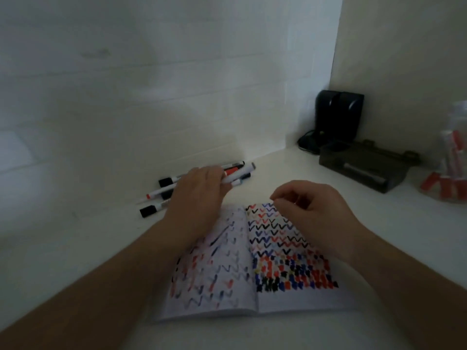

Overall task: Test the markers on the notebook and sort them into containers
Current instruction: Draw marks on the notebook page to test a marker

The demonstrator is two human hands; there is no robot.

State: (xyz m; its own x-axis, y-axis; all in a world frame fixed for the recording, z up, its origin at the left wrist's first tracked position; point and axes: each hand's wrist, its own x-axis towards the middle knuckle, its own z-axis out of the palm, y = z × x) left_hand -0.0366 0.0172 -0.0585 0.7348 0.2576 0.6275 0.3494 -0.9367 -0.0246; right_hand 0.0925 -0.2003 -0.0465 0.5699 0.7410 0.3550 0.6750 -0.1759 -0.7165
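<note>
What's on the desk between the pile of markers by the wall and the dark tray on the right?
In the head view, nothing: bare white desk runs from the pile of markers to the dark tray. The left hand grips one marker.

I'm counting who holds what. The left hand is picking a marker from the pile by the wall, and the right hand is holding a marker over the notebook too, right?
Not quite. The head view shows the left hand gripping a marker at the pile by the wall, but the right hand holds nothing; its fingers just hang loosely curled over the notebook.
</note>
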